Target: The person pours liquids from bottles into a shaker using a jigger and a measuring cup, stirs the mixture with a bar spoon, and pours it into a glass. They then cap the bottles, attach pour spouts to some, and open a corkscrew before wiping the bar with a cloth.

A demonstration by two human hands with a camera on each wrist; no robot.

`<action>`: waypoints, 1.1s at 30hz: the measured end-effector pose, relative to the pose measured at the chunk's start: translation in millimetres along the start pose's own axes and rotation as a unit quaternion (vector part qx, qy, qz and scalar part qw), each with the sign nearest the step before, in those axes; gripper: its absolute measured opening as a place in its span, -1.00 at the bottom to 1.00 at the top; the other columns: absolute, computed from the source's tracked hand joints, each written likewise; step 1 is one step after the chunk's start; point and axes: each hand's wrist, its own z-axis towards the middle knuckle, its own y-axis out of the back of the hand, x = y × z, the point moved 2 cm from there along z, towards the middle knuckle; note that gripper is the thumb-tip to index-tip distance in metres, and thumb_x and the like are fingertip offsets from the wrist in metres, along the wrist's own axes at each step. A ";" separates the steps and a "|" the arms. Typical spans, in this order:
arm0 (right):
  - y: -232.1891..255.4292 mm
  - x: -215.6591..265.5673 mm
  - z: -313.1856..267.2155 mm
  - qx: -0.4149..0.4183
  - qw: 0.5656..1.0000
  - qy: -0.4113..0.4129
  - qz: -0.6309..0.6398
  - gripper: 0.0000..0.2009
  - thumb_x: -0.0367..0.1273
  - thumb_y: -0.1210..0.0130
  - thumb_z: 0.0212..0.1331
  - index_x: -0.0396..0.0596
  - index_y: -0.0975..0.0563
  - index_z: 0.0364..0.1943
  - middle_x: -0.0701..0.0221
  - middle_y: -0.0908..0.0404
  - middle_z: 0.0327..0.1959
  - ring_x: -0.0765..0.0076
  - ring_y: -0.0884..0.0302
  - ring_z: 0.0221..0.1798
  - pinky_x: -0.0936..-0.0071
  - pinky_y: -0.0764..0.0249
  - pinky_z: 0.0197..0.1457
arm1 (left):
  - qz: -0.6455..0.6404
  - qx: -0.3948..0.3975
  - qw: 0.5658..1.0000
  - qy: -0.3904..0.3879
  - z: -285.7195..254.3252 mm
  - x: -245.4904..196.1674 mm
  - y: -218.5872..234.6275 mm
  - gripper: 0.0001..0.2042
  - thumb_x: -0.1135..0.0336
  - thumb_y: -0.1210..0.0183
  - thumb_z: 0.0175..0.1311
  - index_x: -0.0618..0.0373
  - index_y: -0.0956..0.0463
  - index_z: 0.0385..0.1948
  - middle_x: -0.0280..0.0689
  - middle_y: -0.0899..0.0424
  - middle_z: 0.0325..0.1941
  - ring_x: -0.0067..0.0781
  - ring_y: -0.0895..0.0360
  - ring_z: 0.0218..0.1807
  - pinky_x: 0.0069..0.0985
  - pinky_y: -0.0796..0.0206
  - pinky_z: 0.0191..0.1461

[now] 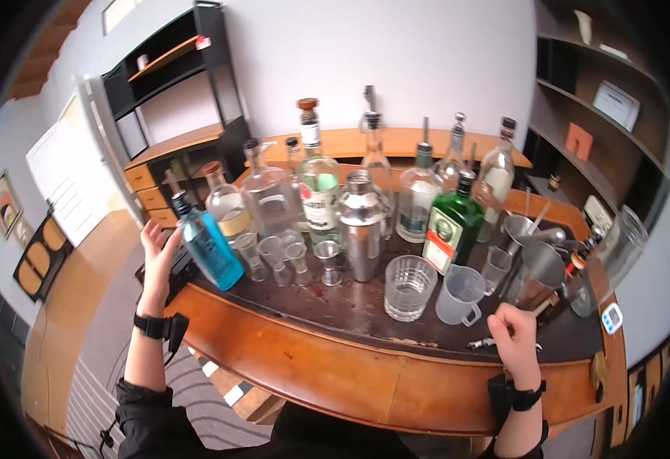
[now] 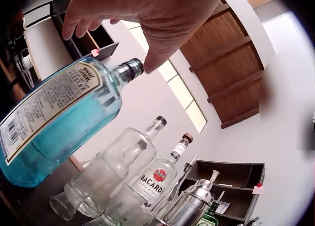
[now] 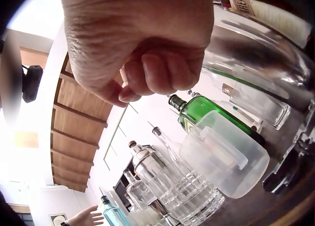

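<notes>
My left hand is raised beside a blue bottle, fingers spread and holding nothing. In the left wrist view its thumb comes right by the neck of that bottle, which carries a back label and a pourer. My right hand is curled into a fist above the front right of the bar, with no object visible in it. Nearest to it are a clear plastic measuring jug and a metal corkscrew-like tool lying on the dark top. A cut-glass mixing glass stands left of the jug.
A steel shaker stands mid-bar, with a metal jigger and several small glasses left of it. Behind are a Bacardi bottle, a green bottle and several others. Metal tins and a small timer sit at right.
</notes>
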 end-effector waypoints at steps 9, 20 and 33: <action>4.7 4.6 0.1 0.021 0.999 -0.024 0.019 -0.70 -0.46 -0.14 0.19 -0.16 -0.30 -0.62 0.52 -0.11 -0.76 0.68 0.00 -0.66 0.55 0.05 -0.60 | 0.020 0.075 0.997 0.017 3.7 11.3 -38.0 -0.22 0.31 -0.35 0.19 0.15 0.00 0.37 -0.16 -0.42 0.20 -0.35 -0.42 0.20 -0.44 -0.28 0.27; 4.5 6.6 -0.3 0.048 0.998 -0.031 0.039 -0.69 -0.47 -0.13 0.22 -0.18 -0.28 -0.61 0.51 -0.14 -0.73 0.67 0.00 -0.66 0.55 0.04 -0.61 | 0.126 0.057 0.989 -0.043 21.9 46.2 -30.0 -0.32 0.30 -0.39 0.14 0.21 -0.16 0.23 -0.16 -0.50 0.02 -0.39 -0.48 0.04 -0.48 -0.35 0.12; 4.2 0.1 -0.2 0.050 0.998 -0.009 0.036 -0.71 -0.47 -0.13 0.20 -0.16 -0.29 -0.61 0.49 -0.17 -0.75 0.66 -0.07 -0.69 0.55 -0.02 -0.63 | 0.165 0.052 0.982 -0.070 39.4 76.0 -17.3 -0.29 0.15 -0.37 0.15 0.23 -0.18 0.25 -0.11 -0.46 0.09 -0.32 -0.41 0.13 -0.43 -0.26 0.21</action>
